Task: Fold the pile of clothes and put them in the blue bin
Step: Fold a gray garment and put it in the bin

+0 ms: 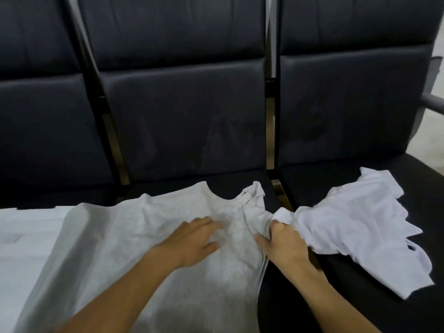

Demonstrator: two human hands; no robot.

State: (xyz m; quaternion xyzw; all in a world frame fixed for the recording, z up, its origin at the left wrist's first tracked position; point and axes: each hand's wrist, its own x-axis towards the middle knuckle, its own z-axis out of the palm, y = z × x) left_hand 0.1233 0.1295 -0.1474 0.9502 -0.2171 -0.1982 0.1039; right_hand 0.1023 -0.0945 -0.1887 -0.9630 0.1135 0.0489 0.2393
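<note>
The grey T-shirt [153,236] lies spread across the seat of the black sofa [182,111] in front of me, neckline toward the backrest and the body running down toward the bottom edge of my view. From my feed I see the left hand [194,241] resting flat on the chest of the shirt, fingers straight and slightly spread, palm down, holding nothing. The right hand [281,241] is at the shirt's right sleeve, fingers curled in a fist round a bunch of the grey cloth where the sleeve meets the side seam; the thumb points out along the fabric. The sleeve is rumpled and partly turned over near the collar.

Just beside that fist, touching it or nearly so, a crumpled white garment [355,227] lies on the next seat cushion to the right, unfolded, with ragged edges. I cannot tell whether the right hand also catches a bit of this white cloth.

To the far left, partly under the grey shirt's edge, a flat white piece of clothing [26,236] lies on the seat. I cannot tell how it is folded.

At the right edge a grey armrest [432,102] shows beside the sofa.
</note>
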